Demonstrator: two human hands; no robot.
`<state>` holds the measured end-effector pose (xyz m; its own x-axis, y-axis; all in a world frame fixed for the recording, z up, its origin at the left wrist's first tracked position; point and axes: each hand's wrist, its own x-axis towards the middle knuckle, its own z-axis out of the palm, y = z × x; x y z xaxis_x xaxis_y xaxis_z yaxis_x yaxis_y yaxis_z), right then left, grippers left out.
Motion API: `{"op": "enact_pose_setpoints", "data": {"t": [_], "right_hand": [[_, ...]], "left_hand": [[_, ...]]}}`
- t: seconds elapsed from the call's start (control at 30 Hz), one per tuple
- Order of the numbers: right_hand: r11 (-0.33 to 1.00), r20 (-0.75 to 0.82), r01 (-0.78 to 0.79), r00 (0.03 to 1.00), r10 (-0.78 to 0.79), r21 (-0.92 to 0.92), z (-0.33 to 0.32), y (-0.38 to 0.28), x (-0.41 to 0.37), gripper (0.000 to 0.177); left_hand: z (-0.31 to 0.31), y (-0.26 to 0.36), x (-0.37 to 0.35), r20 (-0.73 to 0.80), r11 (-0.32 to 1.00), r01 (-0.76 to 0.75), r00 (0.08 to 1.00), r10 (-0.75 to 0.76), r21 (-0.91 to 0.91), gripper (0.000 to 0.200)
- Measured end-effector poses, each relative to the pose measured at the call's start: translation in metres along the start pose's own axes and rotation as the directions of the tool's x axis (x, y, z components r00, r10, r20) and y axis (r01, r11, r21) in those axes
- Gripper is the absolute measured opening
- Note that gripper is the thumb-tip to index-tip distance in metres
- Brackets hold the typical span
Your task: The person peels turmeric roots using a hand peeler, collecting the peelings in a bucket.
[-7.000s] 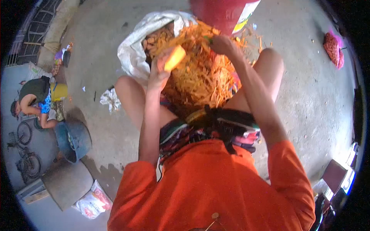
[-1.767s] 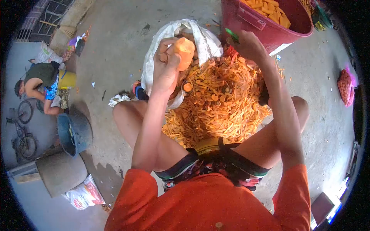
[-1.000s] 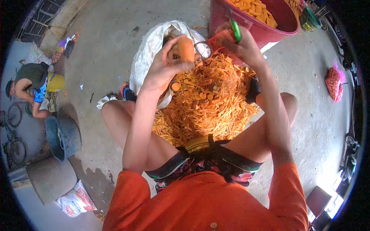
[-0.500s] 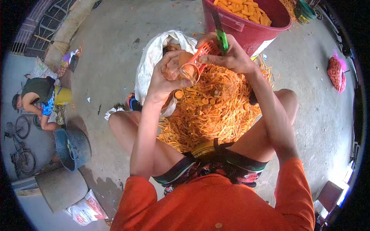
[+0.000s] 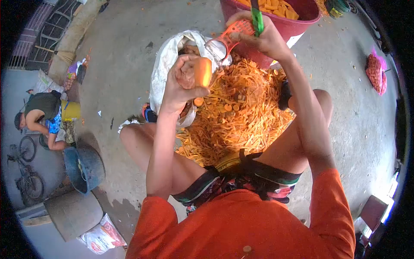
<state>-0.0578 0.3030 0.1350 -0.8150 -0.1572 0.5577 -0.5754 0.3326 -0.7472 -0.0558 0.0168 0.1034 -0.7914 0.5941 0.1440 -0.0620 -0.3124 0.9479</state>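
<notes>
Grey tub (image 5: 94, 164), bicycle (image 5: 26, 182), pink mesh sack (image 5: 374, 74)

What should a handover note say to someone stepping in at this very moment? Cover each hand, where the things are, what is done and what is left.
Left hand: shut around a carrot, held up over the pile.
Right hand: grips an orange peeler, lifted clear of the carrot, near the red tub.
Done: cut orange pieces lie in the tub, and a heap of peelings lies between the knees.
Left: the carrot in hand, though I cannot tell how much skin remains. The white sack stands open beside the heap, and how much it holds is unclear.
</notes>
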Motion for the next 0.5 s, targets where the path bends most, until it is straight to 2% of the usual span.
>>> {"op": "enact_pose_setpoints", "data": {"t": [0.03, 0.1, 0.13, 0.17, 0.23, 0.3, 0.33, 0.37, 0.43, 0.47, 0.5], "right_hand": [[1.0, 0.005, -0.002, 1.0, 0.002, -0.003, 0.001, -0.002, -0.002, 0.022], [0.94, 0.166, -0.11, 0.984, 0.058, 0.322, 0.012, -0.008, -0.01, 0.023], [0.935, 0.171, -0.03, 0.985, -0.034, 0.353, 0.024, -0.013, -0.012, 0.024], [0.94, 0.236, -0.027, 0.97, -0.057, 0.339, 0.031, -0.013, -0.013, 0.03], [0.971, 0.145, 0.084, 0.982, -0.119, 0.225, 0.034, -0.012, -0.011, 0.027], [0.954, 0.131, -0.065, 0.991, 0.028, 0.292, 0.023, 0.004, -0.003, 0.027], [0.992, 0.071, -0.118, 0.99, 0.121, -0.049, 0.009, 0.005, -0.001, 0.028], [0.992, 0.07, -0.112, 0.991, 0.116, -0.052, 0.008, 0.007, 0.0, 0.028], [0.98, 0.098, -0.135, 0.988, 0.121, 0.144, 0.01, 0.005, -0.002, 0.027], [0.95, 0.132, -0.011, 0.991, -0.033, 0.313, 0.021, 0.004, -0.005, 0.026], [0.967, 0.195, 0.052, 0.975, -0.103, 0.251, 0.029, -0.008, -0.008, 0.028]], "left_hand": [[0.001, -0.001, 0.0, -0.002, 1.0, -0.001, 1.0, 0.001, -0.006, 0.085], [0.0, -0.002, 0.002, -0.046, 1.0, -0.013, 0.999, 0.014, 0.007, 0.085], [-0.003, -0.002, 0.004, -0.016, 0.996, -0.028, 0.999, 0.029, 0.082, 0.084], [-0.005, -0.003, 0.004, -0.013, 0.996, -0.027, 1.0, 0.028, 0.084, 0.084], [-0.004, -0.004, 0.001, 0.031, 0.985, -0.066, 0.998, 0.062, 0.157, 0.084], [-0.005, -0.001, -0.002, 0.052, 0.983, -0.08, 0.996, 0.072, 0.166, 0.085], [-0.005, 0.003, -0.003, 0.076, 0.993, -0.084, 0.994, 0.077, 0.087, 0.086], [-0.005, 0.006, -0.004, 0.1, 0.996, -0.086, 0.991, 0.084, 0.01, 0.087], [0.0, 0.007, -0.001, 0.053, 0.998, -0.065, 0.996, 0.065, -0.004, 0.089], [0.001, 0.005, 0.0, 0.015, 0.998, -0.051, 0.999, 0.05, 0.045, 0.088], [0.0, 0.002, 0.0, -0.027, 0.995, -0.034, 0.999, 0.037, 0.094, 0.087]]}}
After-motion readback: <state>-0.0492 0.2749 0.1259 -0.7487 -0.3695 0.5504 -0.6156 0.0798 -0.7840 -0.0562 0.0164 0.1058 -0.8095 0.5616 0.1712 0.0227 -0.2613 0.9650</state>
